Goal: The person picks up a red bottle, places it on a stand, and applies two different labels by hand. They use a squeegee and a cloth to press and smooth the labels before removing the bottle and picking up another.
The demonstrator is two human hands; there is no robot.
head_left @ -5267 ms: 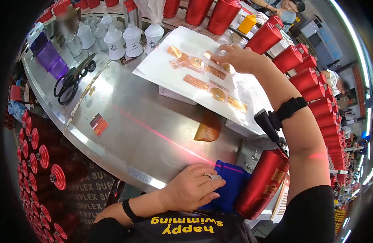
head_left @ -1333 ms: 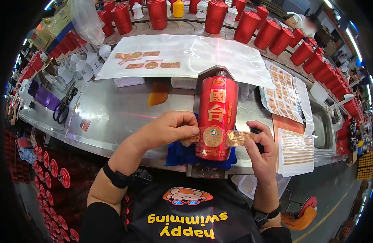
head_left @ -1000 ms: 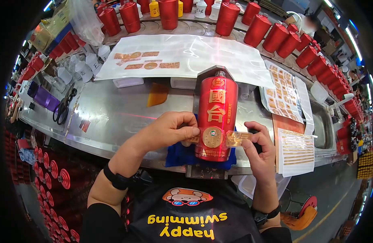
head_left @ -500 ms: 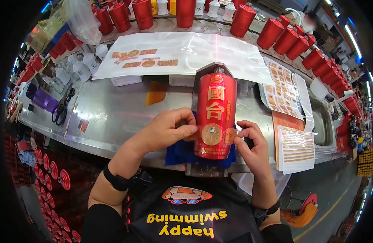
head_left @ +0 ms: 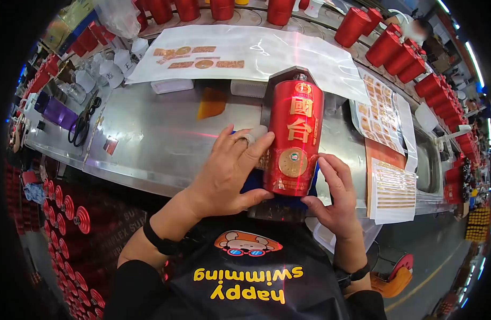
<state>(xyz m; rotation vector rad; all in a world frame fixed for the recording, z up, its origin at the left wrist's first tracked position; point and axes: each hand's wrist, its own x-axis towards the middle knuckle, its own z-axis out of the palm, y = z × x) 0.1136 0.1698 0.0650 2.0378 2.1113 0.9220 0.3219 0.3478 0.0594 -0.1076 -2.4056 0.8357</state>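
A red bottle (head_left: 294, 140) with gold characters and a round gold emblem leans back on a dark stand (head_left: 297, 71) in front of me. My left hand (head_left: 229, 168) is against its left side, index finger along the edge and thumb at the lower corner. A whitish covering shows on one of its fingertips. On the other side, my right hand (head_left: 335, 194) has its fingers against the bottle's lower right edge and its thumb near the base. Between them the two hands grip the bottle. A blue cloth (head_left: 252, 182) shows under it.
A white sheet with gold stickers (head_left: 204, 64) lies behind the bottle. Sticker sheets (head_left: 381, 112) and a striped label sheet (head_left: 393, 192) are at right. Scissors (head_left: 81, 128) and an amber piece (head_left: 212, 103) lie left. Red bottles (head_left: 352, 26) line a conveyor at the back.
Both hands went from pinching near the bottle's lower sides, with a clear sticker at the right fingers, to gripping its sides. The view shifted, and the bottle appears slightly higher and further right.
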